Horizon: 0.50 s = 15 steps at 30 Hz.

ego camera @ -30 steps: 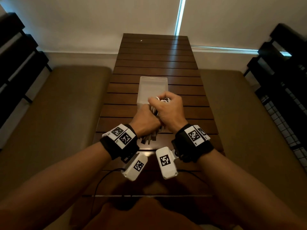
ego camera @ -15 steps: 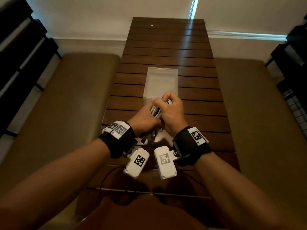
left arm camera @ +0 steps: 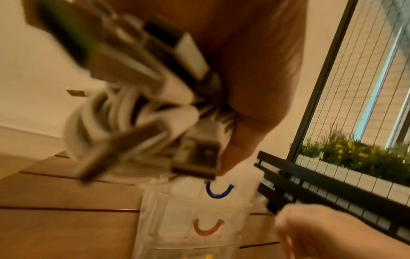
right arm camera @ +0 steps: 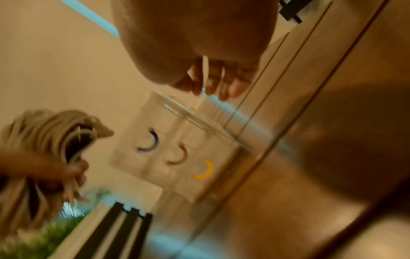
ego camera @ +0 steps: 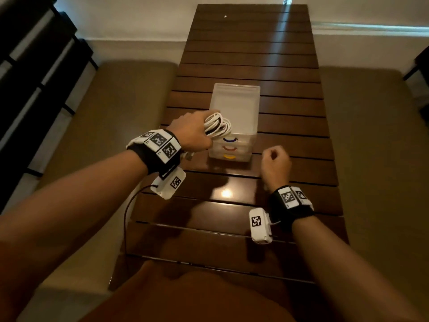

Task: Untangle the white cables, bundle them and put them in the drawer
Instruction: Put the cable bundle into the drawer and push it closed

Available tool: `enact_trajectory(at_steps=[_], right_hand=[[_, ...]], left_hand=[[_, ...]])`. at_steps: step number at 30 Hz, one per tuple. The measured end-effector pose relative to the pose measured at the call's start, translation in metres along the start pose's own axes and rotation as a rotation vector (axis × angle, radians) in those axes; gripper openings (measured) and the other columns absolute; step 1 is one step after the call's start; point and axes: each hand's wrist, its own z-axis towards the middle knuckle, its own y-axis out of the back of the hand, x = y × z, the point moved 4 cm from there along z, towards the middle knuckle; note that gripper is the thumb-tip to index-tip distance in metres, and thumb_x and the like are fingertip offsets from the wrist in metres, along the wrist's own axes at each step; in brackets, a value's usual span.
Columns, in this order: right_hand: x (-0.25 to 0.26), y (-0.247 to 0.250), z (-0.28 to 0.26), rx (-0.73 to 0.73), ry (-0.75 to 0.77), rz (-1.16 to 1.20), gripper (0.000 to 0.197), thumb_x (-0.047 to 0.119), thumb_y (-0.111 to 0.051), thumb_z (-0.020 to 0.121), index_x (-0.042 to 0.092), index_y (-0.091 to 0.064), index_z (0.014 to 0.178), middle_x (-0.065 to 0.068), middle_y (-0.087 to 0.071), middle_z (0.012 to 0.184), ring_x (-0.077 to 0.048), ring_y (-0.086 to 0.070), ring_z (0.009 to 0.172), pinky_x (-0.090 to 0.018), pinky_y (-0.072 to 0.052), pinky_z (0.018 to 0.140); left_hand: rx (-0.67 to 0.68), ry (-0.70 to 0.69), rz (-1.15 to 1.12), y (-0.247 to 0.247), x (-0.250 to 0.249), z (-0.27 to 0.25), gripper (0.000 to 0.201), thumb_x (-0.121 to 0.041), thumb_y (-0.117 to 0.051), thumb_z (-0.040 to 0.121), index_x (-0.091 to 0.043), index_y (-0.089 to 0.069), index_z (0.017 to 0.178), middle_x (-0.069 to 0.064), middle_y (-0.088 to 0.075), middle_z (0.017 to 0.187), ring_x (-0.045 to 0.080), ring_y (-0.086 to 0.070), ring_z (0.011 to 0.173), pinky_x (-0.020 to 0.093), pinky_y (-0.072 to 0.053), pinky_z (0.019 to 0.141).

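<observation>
My left hand point(ego camera: 196, 132) grips a coiled bundle of white cables point(ego camera: 217, 126) just left of and above the front of a small clear drawer unit point(ego camera: 234, 103). The cables' plugs point(left arm camera: 197, 157) hang below my palm in the blurred left wrist view. All three drawers of the unit point(right arm camera: 177, 149) are closed; their handles are blue point(ego camera: 229, 140), red and yellow. To the unit's right, my right hand point(ego camera: 276, 159) hovers over the table with its fingers curled and nothing visibly in it. The right wrist view shows the bundle point(right arm camera: 51, 138) at the left.
The drawer unit stands mid-way along a long dark slatted wooden table point(ego camera: 250, 54). Padded benches point(ego camera: 116, 117) run along both sides. Black slatted frames point(ego camera: 34, 66) stand at the far left and right. A thin black wire point(ego camera: 126, 217) hangs from my left wrist.
My hands have come apart. The right one let go of the bundle and moved right and nearer to me; the left one carried the cables left, which uncovered the drawer fronts.
</observation>
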Motion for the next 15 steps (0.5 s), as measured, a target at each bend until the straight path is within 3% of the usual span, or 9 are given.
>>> enact_trajectory(at_steps=[2,3,5,7,10,12,15], right_hand=[[-0.026,-0.028,-0.011,0.326,-0.018,-0.218,0.012,0.015,-0.051,0.091,0.018,-0.062,0.087,-0.006,-0.065,0.084,-0.027,-0.063,0.081,-0.034,-0.051,0.074],[-0.033,-0.041,-0.019,0.464,0.013,-0.291,0.016,0.018,-0.053,0.09,0.022,-0.064,0.099,-0.006,-0.068,0.092,-0.028,-0.065,0.088,-0.036,-0.053,0.079],[-0.036,-0.064,-0.03,0.617,0.128,-0.41,0.045,0.024,-0.053,0.089,0.029,-0.049,0.133,-0.007,-0.067,0.112,-0.029,-0.064,0.1,-0.041,-0.052,0.088],[-0.031,-0.078,-0.031,0.639,0.187,-0.524,0.065,0.026,-0.051,0.088,0.028,-0.025,0.148,-0.012,-0.063,0.12,-0.032,-0.061,0.105,-0.046,-0.051,0.091],[-0.03,-0.089,-0.026,0.622,0.184,-0.662,0.073,0.024,-0.052,0.089,0.025,-0.013,0.151,-0.017,-0.057,0.122,-0.037,-0.058,0.107,-0.044,-0.05,0.088],[-0.028,-0.091,-0.027,0.603,0.195,-0.755,0.072,0.025,-0.053,0.089,0.026,-0.014,0.15,-0.016,-0.058,0.119,-0.037,-0.059,0.105,-0.044,-0.048,0.084],[-0.029,-0.087,-0.035,0.592,0.233,-0.864,0.052,0.025,-0.05,0.09,0.02,-0.033,0.139,-0.014,-0.061,0.119,-0.034,-0.061,0.104,-0.041,-0.047,0.08]], left_hand=[[0.067,-0.009,0.096,-0.008,-0.003,0.002,0.071,-0.023,-0.064,0.075,-0.048,-0.04,0.136,0.0,-0.065,0.12,0.029,-0.062,0.105,0.042,-0.052,0.09],[0.075,0.001,0.12,-0.013,-0.003,0.001,0.073,-0.021,-0.062,0.075,-0.047,-0.038,0.139,0.001,-0.065,0.12,0.03,-0.062,0.105,0.041,-0.053,0.09],[0.05,0.005,0.127,-0.019,-0.002,0.0,0.077,-0.021,-0.061,0.076,-0.046,-0.034,0.143,0.002,-0.064,0.123,0.03,-0.061,0.107,0.039,-0.052,0.089],[0.023,-0.013,0.135,-0.023,-0.002,0.0,0.075,-0.023,-0.062,0.077,-0.044,-0.034,0.144,0.003,-0.064,0.123,0.03,-0.061,0.107,0.038,-0.05,0.088],[0.008,-0.018,0.139,-0.028,0.001,-0.002,0.072,-0.025,-0.063,0.078,-0.044,-0.036,0.143,0.002,-0.064,0.121,0.029,-0.061,0.105,0.039,-0.051,0.088],[-0.001,-0.004,0.131,-0.031,0.006,-0.003,0.075,-0.029,-0.063,0.078,-0.045,-0.033,0.145,0.0,-0.064,0.123,0.027,-0.061,0.107,0.038,-0.05,0.088],[-0.021,0.0,0.117,-0.035,0.007,-0.001,0.077,-0.033,-0.065,0.078,-0.043,-0.031,0.147,0.002,-0.062,0.127,0.028,-0.06,0.11,0.039,-0.049,0.089]])
